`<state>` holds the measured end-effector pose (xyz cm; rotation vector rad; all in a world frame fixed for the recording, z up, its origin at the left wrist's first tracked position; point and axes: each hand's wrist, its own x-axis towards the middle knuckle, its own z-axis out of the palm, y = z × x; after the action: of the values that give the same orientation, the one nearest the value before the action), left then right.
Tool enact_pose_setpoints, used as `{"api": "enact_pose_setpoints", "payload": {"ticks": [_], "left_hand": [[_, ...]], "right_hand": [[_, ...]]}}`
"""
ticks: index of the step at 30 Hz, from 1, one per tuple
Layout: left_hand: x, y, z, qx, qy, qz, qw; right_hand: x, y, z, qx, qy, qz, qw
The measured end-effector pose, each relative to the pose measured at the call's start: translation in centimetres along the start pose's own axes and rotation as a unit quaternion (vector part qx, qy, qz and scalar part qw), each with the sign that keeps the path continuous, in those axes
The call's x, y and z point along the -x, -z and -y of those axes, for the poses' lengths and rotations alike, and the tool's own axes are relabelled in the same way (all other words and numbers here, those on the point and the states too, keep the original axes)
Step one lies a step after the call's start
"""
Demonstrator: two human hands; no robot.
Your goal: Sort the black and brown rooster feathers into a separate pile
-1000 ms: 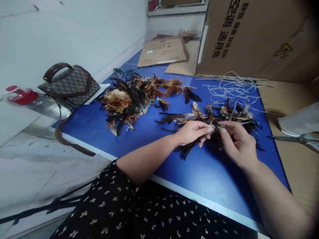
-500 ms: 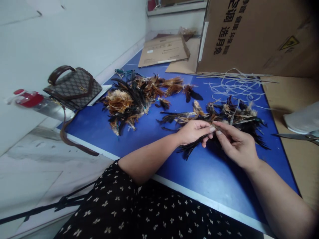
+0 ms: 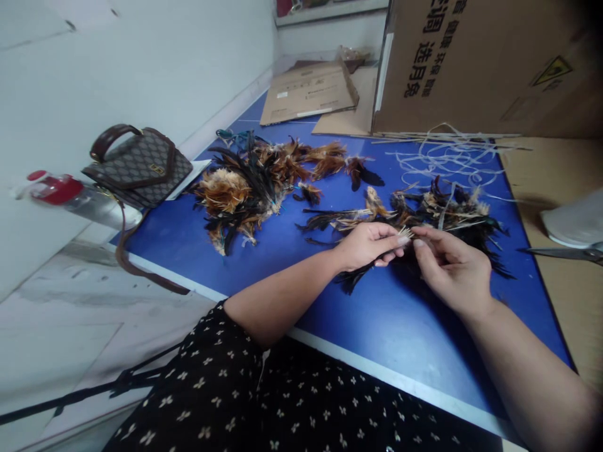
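My left hand is closed round a small bunch of black feathers, whose pale quill ends stick out past the thumb. Just right of those quills is my right hand, thumb and forefinger pinched close together; what lies between them, if anything, is too small to make out. Behind both hands, loose feathers in black, brown and cream lie in a pile on the blue tabletop. Farther left lies a second pile of feather bunches, brown and black.
White plastic strips lie tangled at the back right, before a large cardboard box. Scissors and a white container are at the right. A handbag and a red-capped bottle stand at the left edge.
My right hand has drawn slightly right, away from my left. More of the pale quill ends show above the left thumb. The feather piles lie as before.
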<state>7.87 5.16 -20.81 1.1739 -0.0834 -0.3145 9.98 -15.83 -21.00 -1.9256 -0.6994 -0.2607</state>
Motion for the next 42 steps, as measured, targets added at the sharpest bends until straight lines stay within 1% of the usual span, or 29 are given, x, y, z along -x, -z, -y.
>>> {"api": "enact_pose_setpoints", "payload": {"ticks": [2, 4, 6, 7, 11, 14, 18, 21, 24, 26, 29, 31, 32, 34, 36, 38, 42], "left_hand": [[-0.1, 0.0, 0.2, 0.005, -0.003, 0.001, 1.000], [-0.2, -0.1, 0.3, 0.011, -0.006, -0.002, 1.000], [-0.3, -0.2, 0.4, 0.017, -0.004, -0.014, 1.000], [-0.3, -0.3, 0.4, 0.019, -0.001, -0.023, 1.000], [-0.4, -0.5, 0.3, 0.027, 0.017, -0.050, 0.998], [-0.4, -0.6, 0.1, 0.032, 0.026, -0.059, 0.997], [-0.4, -0.7, 0.0, 0.032, 0.034, -0.072, 0.996], [-0.5, -0.6, 0.1, 0.022, 0.030, -0.074, 0.997], [-0.6, -0.4, 0.4, -0.002, 0.027, -0.070, 0.997], [-0.6, -0.4, 0.6, -0.017, 0.028, -0.064, 0.997], [-0.5, -0.3, 0.8, -0.045, 0.037, -0.060, 0.997], [-0.4, -0.3, 0.8, -0.065, 0.042, -0.059, 0.995], [-0.4, -0.3, 0.8, -0.073, 0.043, -0.055, 0.995], [-0.4, -0.1, 0.9, -0.084, 0.042, -0.046, 0.995], [-0.4, 0.0, 1.0, -0.091, 0.041, -0.034, 0.994], [-0.4, 0.1, 1.2, -0.095, 0.038, -0.023, 0.994], [-0.4, 0.2, 1.5, -0.088, 0.023, -0.007, 0.996]], "right_hand": [[-0.1, 0.1, -0.4, 0.027, 0.026, -0.011, 0.999], [-0.2, 0.2, -0.9, 0.079, 0.080, -0.019, 0.993], [-0.3, 0.3, -1.4, 0.151, 0.131, -0.017, 0.980], [-0.3, 0.3, -1.6, 0.188, 0.147, -0.012, 0.971], [-0.4, 0.3, -1.9, 0.307, 0.176, 0.014, 0.935], [-0.4, 0.2, -1.6, 0.351, 0.197, 0.032, 0.915], [-0.4, -0.1, -1.3, 0.379, 0.196, 0.051, 0.903], [-0.2, -0.3, -1.5, 0.383, 0.197, 0.039, 0.902], [-0.1, -0.3, -1.8, 0.349, 0.196, 0.025, 0.916], [0.0, -0.4, -1.9, 0.281, 0.177, 0.019, 0.943], [0.0, -0.4, -1.8, 0.143, 0.104, 0.008, 0.984], [-0.2, -0.2, -1.7, 0.058, 0.026, 0.022, 0.998], [-0.3, -0.1, -1.6, 0.014, -0.017, 0.038, 0.999], [-0.7, 0.3, -1.5, -0.072, -0.099, 0.077, 0.990], [-1.1, 0.5, -1.4, -0.133, -0.150, 0.100, 0.975], [-1.3, 0.5, -1.3, -0.153, -0.164, 0.098, 0.970], [-1.2, -0.1, -1.1, -0.113, -0.147, 0.055, 0.981]]}}
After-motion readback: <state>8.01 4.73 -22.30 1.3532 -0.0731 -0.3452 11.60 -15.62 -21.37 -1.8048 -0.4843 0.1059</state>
